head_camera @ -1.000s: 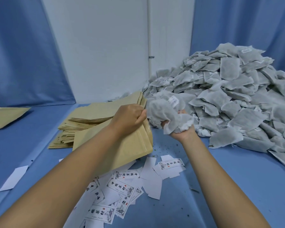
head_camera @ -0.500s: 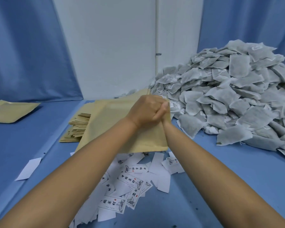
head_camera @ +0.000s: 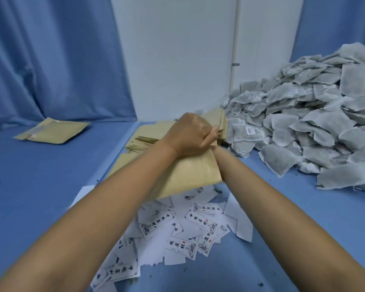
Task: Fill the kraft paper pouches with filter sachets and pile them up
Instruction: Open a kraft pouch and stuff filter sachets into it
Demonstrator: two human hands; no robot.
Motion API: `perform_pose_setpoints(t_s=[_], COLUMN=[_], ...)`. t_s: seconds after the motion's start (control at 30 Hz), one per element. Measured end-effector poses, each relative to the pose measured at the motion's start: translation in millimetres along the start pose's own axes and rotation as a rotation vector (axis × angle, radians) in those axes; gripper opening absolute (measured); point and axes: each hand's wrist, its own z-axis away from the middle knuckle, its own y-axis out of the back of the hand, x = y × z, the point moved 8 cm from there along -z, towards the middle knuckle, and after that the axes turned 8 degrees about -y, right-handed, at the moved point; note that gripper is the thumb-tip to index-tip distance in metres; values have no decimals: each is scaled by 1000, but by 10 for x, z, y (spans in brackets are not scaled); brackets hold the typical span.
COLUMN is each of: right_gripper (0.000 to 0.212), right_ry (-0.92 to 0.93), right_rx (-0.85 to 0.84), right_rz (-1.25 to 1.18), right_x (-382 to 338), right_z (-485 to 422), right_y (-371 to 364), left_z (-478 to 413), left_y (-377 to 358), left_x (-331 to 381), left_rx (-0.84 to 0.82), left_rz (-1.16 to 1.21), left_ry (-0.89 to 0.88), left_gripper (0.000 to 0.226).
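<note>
My left hand (head_camera: 193, 134) grips the mouth of a kraft paper pouch (head_camera: 190, 175) held above the blue table. My right forearm runs into the pouch's opening, so my right hand is hidden inside it. A stack of flat empty kraft pouches (head_camera: 150, 135) lies just behind the held pouch. A large heap of grey-white filter sachets (head_camera: 308, 127) covers the right side of the table. One filled pouch (head_camera: 55, 132) lies flat at the far left.
Several white printed labels (head_camera: 190, 228) are scattered on the table under my arms. Blue curtains (head_camera: 51, 60) hang behind at left and right, with a white wall between them. A seam in the blue table (head_camera: 30, 197) runs along the left.
My right hand held a bunch of sachets next to the pouch; it has since pushed into the pouch and gone out of sight. The view has turned left.
</note>
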Motion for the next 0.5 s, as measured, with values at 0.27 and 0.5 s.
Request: perform_pose_setpoints(t_s=[0.27, 0.5], right_gripper=[31, 26], right_ry=[369, -135], right_rx=[147, 143], right_rz=[-283, 469], right_x=[-394, 869], right_z=[184, -184], right_y=[-87, -278], left_z=[445, 647], left_y=[172, 193], left_x=[-348, -469], left_rx=[-129, -158], left_rz=[-135, -147], left_ry=[25, 77], left_gripper=[57, 58])
